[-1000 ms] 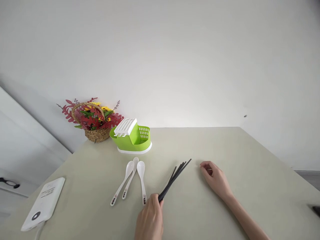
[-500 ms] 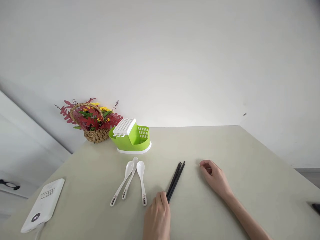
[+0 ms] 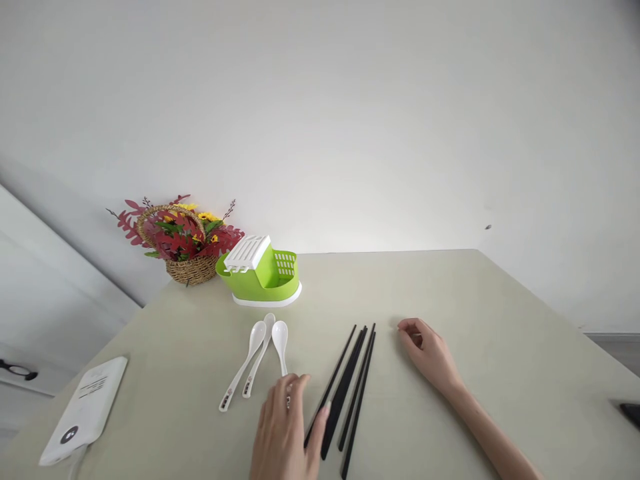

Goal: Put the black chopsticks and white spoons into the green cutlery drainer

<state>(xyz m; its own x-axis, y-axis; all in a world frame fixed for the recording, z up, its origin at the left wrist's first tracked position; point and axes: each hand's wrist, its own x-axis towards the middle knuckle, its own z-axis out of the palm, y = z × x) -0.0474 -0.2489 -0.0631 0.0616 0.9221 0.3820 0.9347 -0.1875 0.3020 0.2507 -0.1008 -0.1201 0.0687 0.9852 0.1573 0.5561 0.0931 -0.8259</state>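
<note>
Several black chopsticks (image 3: 360, 390) lie on the table, slightly fanned out and pointing away from me. Beside their near left end is my left hand (image 3: 285, 427), open, with the thumb apart from the fingers. Its thumb overlaps the leftmost chopstick; whether it touches I cannot tell. The fingers cover most of the handle of a white spoon (image 3: 281, 337). Two more white spoons (image 3: 257, 333) lie left of it, their bowls overlapping. My right hand (image 3: 425, 347) rests on the table right of the chopsticks, its fingers curled in with nothing visible in them.
A green and white cutlery holder (image 3: 263, 287) stands behind the spoons. Next to it, a wicker basket (image 3: 193, 271) holds red leaves and yellow flowers. At the left edge lies a white device (image 3: 85, 410) with a cable. A black object (image 3: 631, 412) sits at the far right.
My left hand has let go of the chopsticks, opened and moved left over the spoon handle. The chopsticks have spread from a tight bundle. My right hand has stayed in place.
</note>
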